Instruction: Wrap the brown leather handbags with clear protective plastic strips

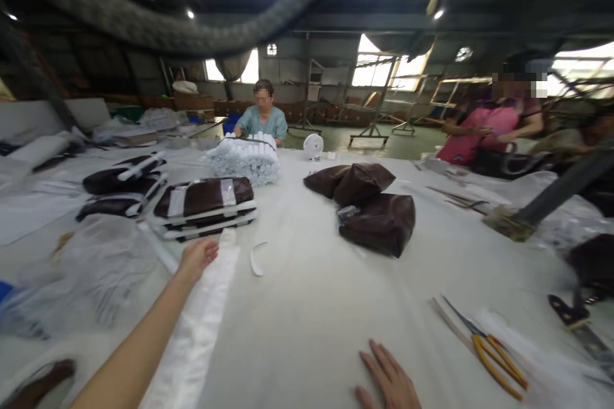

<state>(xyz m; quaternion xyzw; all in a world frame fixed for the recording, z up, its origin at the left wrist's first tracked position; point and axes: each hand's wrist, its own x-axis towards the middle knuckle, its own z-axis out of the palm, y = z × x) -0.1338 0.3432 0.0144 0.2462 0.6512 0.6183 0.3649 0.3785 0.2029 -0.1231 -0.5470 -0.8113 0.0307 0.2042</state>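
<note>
My left hand (pixel 197 255) reaches forward with its fingers curled in, at the left edge of a long, shiny white strip (pixel 211 307) that looks like plastic or film. Whether the fingers pinch that strip is hidden from me. Just beyond lies a stack of dark brown folded bags (pixel 206 197) with white bands and white edging. A small curved white scrap (pixel 256 262) rests to the right of the strip. Low in the view, my right hand (pixel 391 378) lies on the white table (pixel 292 332) with its fingers spread, holding nothing.
Scissors with yellow handles (pixel 499 358) lie at the right. Brown stuffed bags (pixel 378 220) sit mid-table, a bundle of white rolls (pixel 244 160) farther back. Clear plastic (pixel 105 262) covers the left. A dark post (pixel 556 192) rises at right. Two people (pixel 263 116) work beyond.
</note>
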